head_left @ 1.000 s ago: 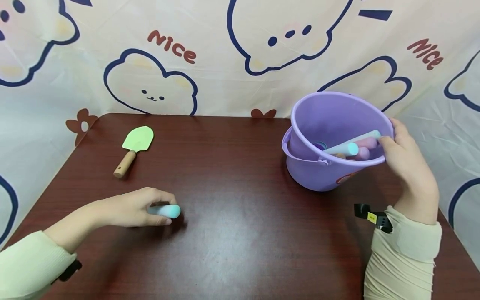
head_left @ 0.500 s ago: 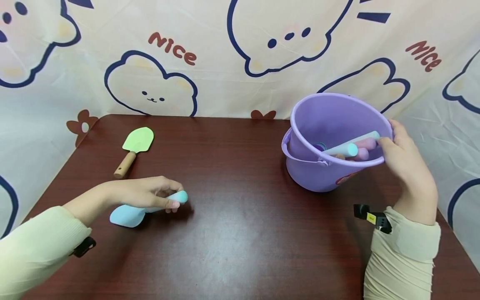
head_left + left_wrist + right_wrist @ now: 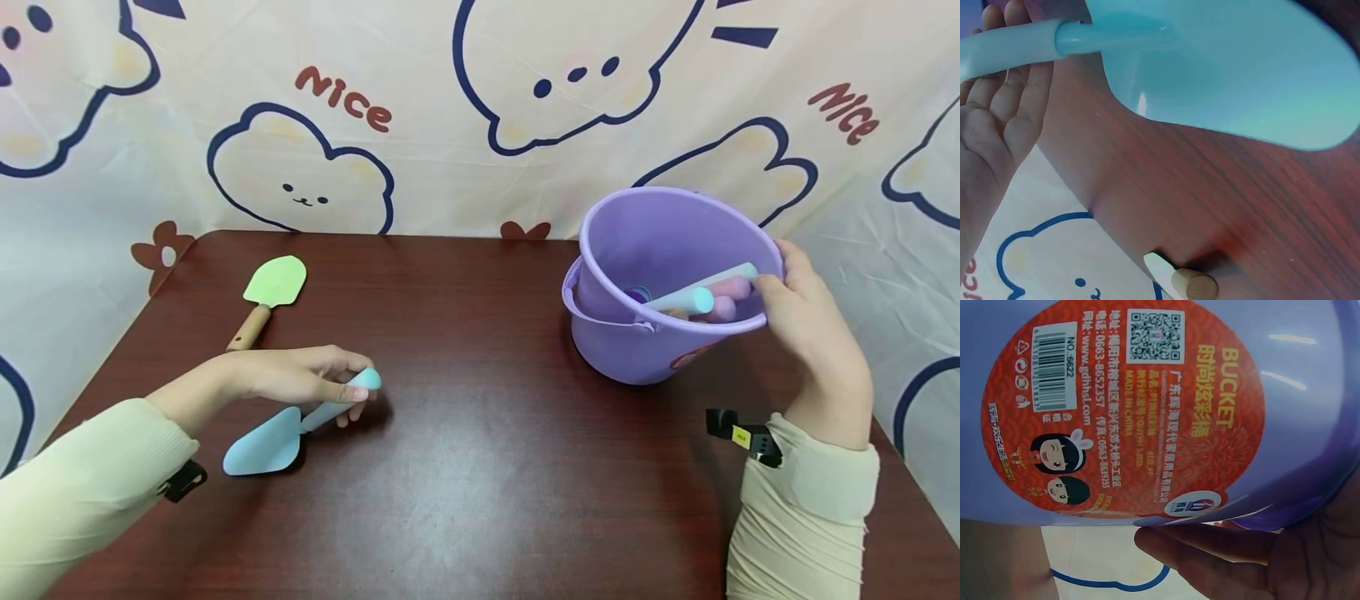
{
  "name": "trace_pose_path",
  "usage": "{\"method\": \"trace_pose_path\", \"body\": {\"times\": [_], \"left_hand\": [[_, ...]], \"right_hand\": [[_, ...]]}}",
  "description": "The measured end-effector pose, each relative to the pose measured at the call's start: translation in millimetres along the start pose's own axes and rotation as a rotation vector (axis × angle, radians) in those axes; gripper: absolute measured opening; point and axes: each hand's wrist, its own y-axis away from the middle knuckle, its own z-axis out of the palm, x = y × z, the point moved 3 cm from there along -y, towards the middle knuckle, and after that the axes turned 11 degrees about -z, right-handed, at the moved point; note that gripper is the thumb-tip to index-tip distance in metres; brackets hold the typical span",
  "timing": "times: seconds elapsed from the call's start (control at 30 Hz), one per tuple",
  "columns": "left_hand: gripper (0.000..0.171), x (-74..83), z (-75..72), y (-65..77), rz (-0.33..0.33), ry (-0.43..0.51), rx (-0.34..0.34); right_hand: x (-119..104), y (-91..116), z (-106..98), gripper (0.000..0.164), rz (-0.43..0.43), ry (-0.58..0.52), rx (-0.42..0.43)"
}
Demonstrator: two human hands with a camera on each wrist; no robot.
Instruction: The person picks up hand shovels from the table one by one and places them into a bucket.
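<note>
My left hand (image 3: 296,375) pinches the handle of a light-blue hand shovel (image 3: 262,446) near its end, the blade pointing left and toward me. In the left wrist view the shovel's broad blade (image 3: 1229,69) fills the top, and the handle crosses the fingers. At the right, my right hand (image 3: 813,325) grips the rim of a purple bucket (image 3: 630,354), which leans toward me. Light-blue, pink and purple handles (image 3: 686,300) lie inside it; their other ends are hidden. The right wrist view shows the bucket's red label (image 3: 1210,444).
A green shovel (image 3: 277,281) with a wooden handle lies at the table's back left, its handle end partly behind my left hand. Printed cloth (image 3: 450,167) hangs behind the dark wooden table (image 3: 480,467). The bucket's carrying handle (image 3: 577,304) hangs down its left side.
My left hand has moved right and slightly away from me with the blue shovel, and its blade has come into view, turning toward me. The right hand and bucket stay put.
</note>
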Motion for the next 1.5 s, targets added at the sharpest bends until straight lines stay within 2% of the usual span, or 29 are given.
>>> {"method": "trace_pose_path", "body": {"times": [0.23,0.4,0.6,0.87,1.03,1.2,1.5], "left_hand": [[0.024,3.5,0.4,0.0,-0.028,0.083,-0.03],[0.026,5.6,-0.7,1.8,-0.075,0.124,-0.015],[0.032,7.1,-1.8,3.6,-0.093,0.139,0.002],[0.034,10.5,-3.2,4.3,-0.076,0.154,0.013],[0.034,15.8,-5.8,3.5,-0.036,0.157,0.02],[0.027,26.1,-11.0,2.3,0.045,0.125,0.039],[0.021,46.5,-21.1,1.8,0.075,0.104,0.095]], "right_hand": [[-0.2,0.9,0.7,0.063,0.006,0.001,0.008],[-1.4,0.7,0.7,0.062,0.005,-0.009,0.008],[-2.6,1.2,0.8,0.062,0.006,-0.015,0.006],[-2.2,1.7,1.1,0.063,0.0,-0.026,0.011],[-2.4,1.8,1.2,0.063,0.002,-0.026,0.009],[-2.4,0.8,0.8,0.062,0.005,-0.013,0.01],[-1.9,1.3,0.5,0.063,0.01,-0.009,0.005]]}}
